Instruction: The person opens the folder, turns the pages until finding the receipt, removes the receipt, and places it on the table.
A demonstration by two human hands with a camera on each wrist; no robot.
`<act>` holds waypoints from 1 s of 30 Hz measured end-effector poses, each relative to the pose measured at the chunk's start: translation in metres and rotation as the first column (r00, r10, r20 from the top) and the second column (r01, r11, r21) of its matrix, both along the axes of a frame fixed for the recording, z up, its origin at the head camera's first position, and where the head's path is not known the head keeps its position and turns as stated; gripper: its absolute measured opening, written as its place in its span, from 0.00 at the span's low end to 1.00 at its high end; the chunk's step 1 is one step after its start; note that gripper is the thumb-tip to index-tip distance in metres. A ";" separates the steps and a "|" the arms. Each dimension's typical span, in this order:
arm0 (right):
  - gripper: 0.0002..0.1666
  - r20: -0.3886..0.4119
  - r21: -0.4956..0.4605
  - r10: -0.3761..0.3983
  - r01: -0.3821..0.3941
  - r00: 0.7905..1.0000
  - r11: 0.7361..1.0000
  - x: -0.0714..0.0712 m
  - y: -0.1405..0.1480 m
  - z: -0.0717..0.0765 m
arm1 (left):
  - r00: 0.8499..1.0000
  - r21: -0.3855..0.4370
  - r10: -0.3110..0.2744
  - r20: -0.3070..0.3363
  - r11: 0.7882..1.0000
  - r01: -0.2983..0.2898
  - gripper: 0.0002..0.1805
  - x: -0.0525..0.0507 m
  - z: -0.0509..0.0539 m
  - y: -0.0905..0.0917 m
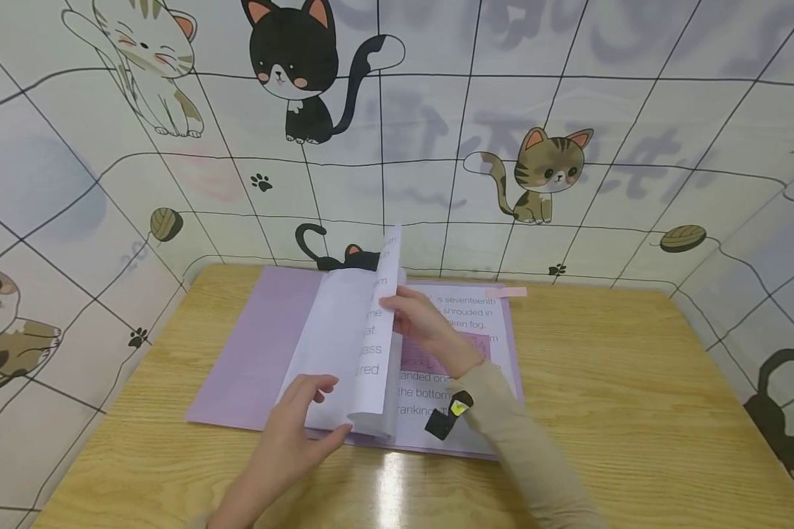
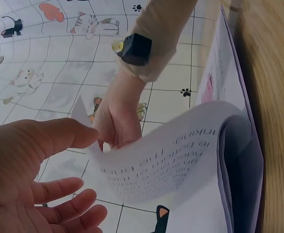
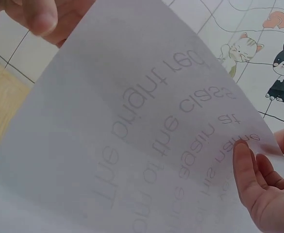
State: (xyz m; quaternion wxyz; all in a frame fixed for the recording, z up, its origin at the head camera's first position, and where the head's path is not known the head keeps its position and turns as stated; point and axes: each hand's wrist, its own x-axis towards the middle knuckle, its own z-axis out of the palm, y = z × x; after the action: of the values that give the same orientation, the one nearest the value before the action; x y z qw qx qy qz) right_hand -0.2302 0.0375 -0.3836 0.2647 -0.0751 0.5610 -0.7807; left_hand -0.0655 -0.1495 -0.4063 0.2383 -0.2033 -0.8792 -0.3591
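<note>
An open booklet with a purple cover (image 1: 241, 353) lies on the table, and one of its printed pages (image 1: 378, 330) stands raised and curved in the middle. My right hand (image 1: 430, 323) pinches the far part of that page's edge between thumb and fingers; the right wrist view shows the same pinch, with print showing through the sheet (image 3: 108, 111). Near the page's lower corner, my left hand (image 1: 298, 426) has its fingers spread and loosely bent, holding nothing. In the left wrist view its thumb (image 2: 69, 133) is close to the page's edge; whether it touches cannot be told.
A pink sticky note (image 1: 415, 356) lies on the right-hand page, partly behind my right hand. A pale pink tab (image 1: 506, 292) sticks out at the top right. The wooden table (image 1: 622, 382) meets a cat-patterned, gridded backdrop (image 1: 430, 191) behind the booklet.
</note>
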 end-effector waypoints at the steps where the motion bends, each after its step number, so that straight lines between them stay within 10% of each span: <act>1: 0.30 0.001 -0.004 -0.001 0.001 1.000 1.000 0.000 -0.002 -0.001 | 1.000 0.007 0.002 -0.008 1.000 -0.002 0.32 0.001 0.001 0.002; 11: 0.30 0.028 -0.015 -0.027 0.027 0.999 1.000 0.000 -0.017 -0.007 | 0.991 0.051 0.059 -0.119 0.997 -0.053 0.31 -0.002 0.006 0.013; 30: 0.29 0.040 -0.017 -0.029 0.030 0.999 0.999 0.002 -0.026 -0.014 | 0.978 0.037 0.154 -0.144 0.988 -0.151 0.29 -0.014 -0.005 0.006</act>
State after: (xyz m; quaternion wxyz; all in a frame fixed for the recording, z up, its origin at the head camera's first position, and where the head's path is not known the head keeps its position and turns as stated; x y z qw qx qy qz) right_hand -0.2285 0.0119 -0.3979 0.2638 -0.0535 0.5498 -0.7907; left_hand -0.0797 -0.1437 -0.4116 0.3314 -0.1580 -0.8677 -0.3350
